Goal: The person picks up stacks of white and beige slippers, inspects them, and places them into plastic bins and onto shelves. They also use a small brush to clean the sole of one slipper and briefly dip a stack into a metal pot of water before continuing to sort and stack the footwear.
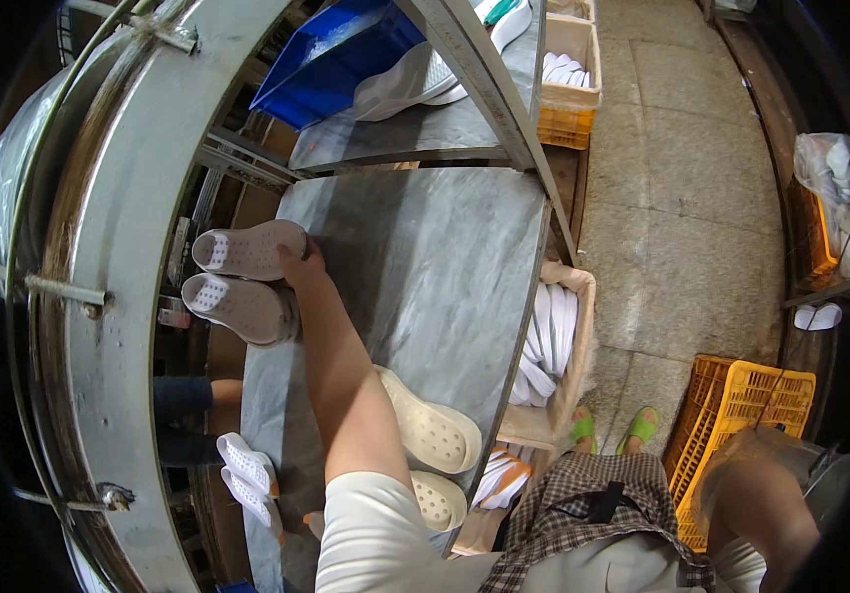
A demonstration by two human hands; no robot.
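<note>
My left hand reaches forward across the grey table and grips the heel ends of two white perforated clogs. They lie side by side at the table's left edge, toes pointing left, and my fingers are partly hidden behind them. Under my forearm lie two cream perforated clogs, one nearer my body than the other. My right forearm shows at the lower right, but its hand is out of the picture.
A large curved metal ring runs down the left. Two more white clogs and another person's dark sleeve lie beside it. A carton of white soles, yellow crates and a blue bin stand around.
</note>
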